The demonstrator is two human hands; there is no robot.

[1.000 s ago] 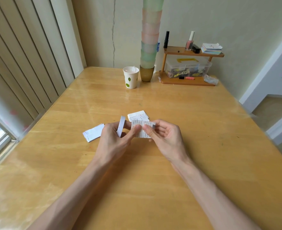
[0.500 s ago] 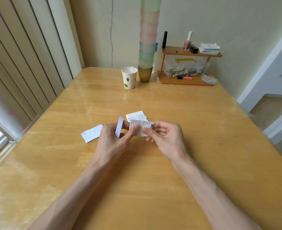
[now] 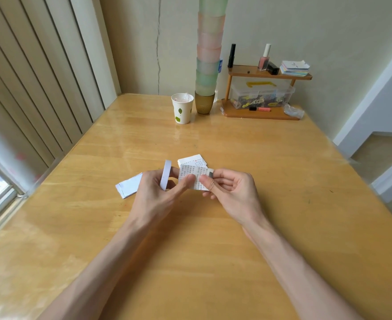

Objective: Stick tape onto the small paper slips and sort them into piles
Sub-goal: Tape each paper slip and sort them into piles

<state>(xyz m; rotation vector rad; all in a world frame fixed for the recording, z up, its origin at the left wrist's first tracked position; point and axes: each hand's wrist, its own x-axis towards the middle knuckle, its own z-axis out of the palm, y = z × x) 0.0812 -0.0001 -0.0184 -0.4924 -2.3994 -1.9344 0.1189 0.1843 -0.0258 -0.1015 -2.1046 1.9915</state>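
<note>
Slip (image 3: 193, 179) lies crosswise between my thumbs, long axis left to right; my left hand (image 3: 155, 197) pinches its left edge and carries the tape roll (image 3: 165, 175), my right hand (image 3: 233, 192) pinches its right end.

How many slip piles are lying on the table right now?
2: one white pile left of the left hand, one printed pile just beyond the held slip. Others may be hidden.

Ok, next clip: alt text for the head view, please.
Two bare hands hold a printed slip over a wooden table: the left hand also grips a white tape roll, the right hand pinches the slip's right end. A printed pile lies just beyond the hands, a white pile to their left.
</note>
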